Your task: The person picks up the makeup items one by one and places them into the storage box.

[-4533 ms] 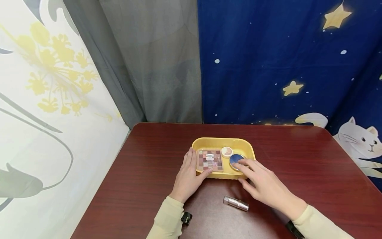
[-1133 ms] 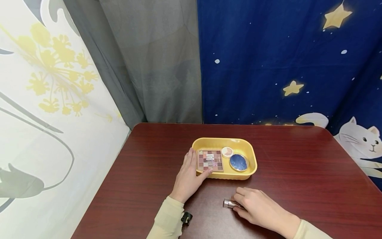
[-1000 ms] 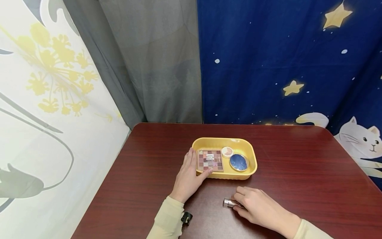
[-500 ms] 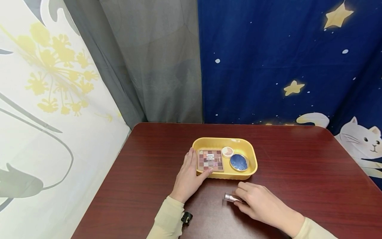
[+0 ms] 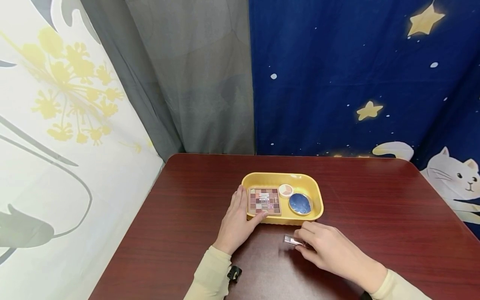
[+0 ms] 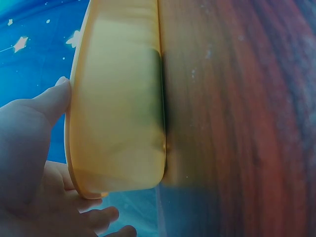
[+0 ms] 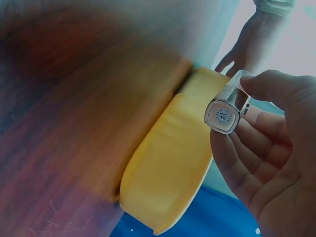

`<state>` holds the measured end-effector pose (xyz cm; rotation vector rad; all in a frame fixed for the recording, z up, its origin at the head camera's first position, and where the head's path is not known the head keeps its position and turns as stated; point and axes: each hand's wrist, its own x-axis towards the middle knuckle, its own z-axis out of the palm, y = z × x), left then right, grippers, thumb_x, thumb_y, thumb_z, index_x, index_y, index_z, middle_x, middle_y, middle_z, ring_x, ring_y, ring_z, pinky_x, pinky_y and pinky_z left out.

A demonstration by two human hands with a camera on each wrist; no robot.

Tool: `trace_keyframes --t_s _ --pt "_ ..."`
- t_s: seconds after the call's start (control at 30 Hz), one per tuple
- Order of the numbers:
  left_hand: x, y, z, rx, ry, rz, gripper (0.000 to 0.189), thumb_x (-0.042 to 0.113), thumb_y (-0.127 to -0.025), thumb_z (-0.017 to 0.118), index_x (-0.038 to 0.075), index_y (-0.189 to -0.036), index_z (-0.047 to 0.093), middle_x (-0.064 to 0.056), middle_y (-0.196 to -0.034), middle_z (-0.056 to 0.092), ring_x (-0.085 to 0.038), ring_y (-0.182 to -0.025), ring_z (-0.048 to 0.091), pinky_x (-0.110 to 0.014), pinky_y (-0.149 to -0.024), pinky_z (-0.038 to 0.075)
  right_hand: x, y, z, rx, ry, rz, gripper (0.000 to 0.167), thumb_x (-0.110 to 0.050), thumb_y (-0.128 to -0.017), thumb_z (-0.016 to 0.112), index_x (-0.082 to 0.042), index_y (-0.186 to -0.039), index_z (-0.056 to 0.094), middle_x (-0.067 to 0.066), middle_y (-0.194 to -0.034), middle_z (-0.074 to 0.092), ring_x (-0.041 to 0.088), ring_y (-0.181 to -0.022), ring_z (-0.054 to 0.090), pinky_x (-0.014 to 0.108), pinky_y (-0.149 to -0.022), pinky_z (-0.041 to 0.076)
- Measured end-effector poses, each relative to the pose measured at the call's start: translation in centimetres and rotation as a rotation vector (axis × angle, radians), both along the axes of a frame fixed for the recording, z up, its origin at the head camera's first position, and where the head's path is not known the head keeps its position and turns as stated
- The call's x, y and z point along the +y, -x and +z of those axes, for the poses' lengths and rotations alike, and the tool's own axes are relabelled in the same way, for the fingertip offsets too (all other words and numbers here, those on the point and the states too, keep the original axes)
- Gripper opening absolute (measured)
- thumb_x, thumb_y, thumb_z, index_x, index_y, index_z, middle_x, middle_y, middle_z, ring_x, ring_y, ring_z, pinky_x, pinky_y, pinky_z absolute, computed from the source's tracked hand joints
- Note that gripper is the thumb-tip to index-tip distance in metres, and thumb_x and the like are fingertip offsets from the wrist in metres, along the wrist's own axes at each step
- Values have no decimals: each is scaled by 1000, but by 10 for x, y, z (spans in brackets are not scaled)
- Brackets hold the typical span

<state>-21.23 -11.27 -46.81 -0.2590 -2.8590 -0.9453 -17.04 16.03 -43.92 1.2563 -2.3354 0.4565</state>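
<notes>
In the head view my right hand (image 5: 330,250) pinches a lipstick (image 5: 293,240) in front of a yellow tray (image 5: 296,221). The right wrist view shows the lipstick's metallic tube (image 7: 229,106) between thumb and fingers, with a round label marked 04 on its end. My left hand (image 5: 237,223) rests at the tray's front left corner, its straight fingers along the left side and its thumb on the front rim. Inside the tray lie an eyeshadow palette (image 5: 264,202) at the left, a small round three-colour pan (image 5: 286,191) in the middle and a blue round compact (image 5: 300,204) at the right.
The tray stands on a dark red wooden table (image 5: 195,200). Behind it hang a grey curtain (image 5: 202,83) and a blue star-patterned curtain (image 5: 330,75). A white patterned sheet (image 5: 75,175) hangs along the left.
My right hand has left the blue compact, taken the lipstick from the table and moved it forward toward the tray. My left hand keeps its place on the tray.
</notes>
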Motion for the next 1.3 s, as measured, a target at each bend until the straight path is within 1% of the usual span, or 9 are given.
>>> trace_keyframes --t_s 0.23,0.37,0.5,0.67,0.77,1.0,1.1,1.23,1.3 --pt "-1 0 1 -1 0 -4 103 66 -91 62 4 -160 19 -3 -169 5 -25 -153 10 -48 -117 27 0 5 6 7 41 40 25 -15 -76 83 -18 -97 68 -13 -89 56 1 -74 53 20 -61 48" --pt "-1 0 1 1 4 -6 102 66 -91 61 4 -160 19 -3 -169 6 -25 -153 10 -48 -117 28 1 7 9 12 42 44 25 -15 -77 83 -18 -98 69 -12 -90 57 1 -75 53 19 -61 48" --pt "-1 -1 2 -5 3 -7 102 67 -91 60 4 -160 19 -3 -169 6 -23 -153 9 -48 -116 28 1 8 12 20 37 36 27 -15 -76 84 -17 -98 69 -12 -91 58 2 -76 55 21 -62 50" --pt "-1 -1 2 -3 0 -7 101 66 -91 60 4 -160 20 -3 -169 6 -23 -153 9 -48 -116 28 1 9 18 13 14 15 21 -16 -78 80 -18 -96 69 -12 -88 57 2 -74 53 24 -62 50" --pt "-2 -1 2 -7 0 -8 102 68 -91 59 4 -160 19 -2 -169 5 -23 -153 9 -48 -116 28 1 10 22 13 9 1 18 -19 -80 78 -19 -96 69 -12 -87 55 1 -72 51 24 -61 49" --pt "-1 -1 1 -7 12 -11 104 71 -91 56 5 -161 18 -1 -169 4 -22 -153 8 -47 -117 27 1 14 27 6 36 3 17 -17 -80 79 -21 -94 68 -13 -87 55 0 -70 50 22 -60 47" --pt "-1 0 0 -1 17 -11 103 71 -91 56 5 -161 18 -1 -169 3 -22 -153 8 -46 -117 27 2 16 29 5 36 -11 16 -18 -81 79 -21 -93 68 -12 -86 55 0 -69 49 22 -59 47" --pt "-2 0 0 1 21 -10 103 70 -91 57 5 -161 18 -2 -169 3 -22 -153 8 -46 -117 28 4 20 30 -5 37 -19 17 -18 -81 80 -21 -94 68 -13 -88 56 1 -70 50 22 -60 48" --pt "-2 0 0 2 21 -10 103 70 -91 57 4 -161 19 -2 -169 4 -22 -153 8 -46 -117 27 4 23 31 11 48 -14 19 -17 -80 81 -21 -93 68 -14 -88 57 0 -72 51 22 -61 48"
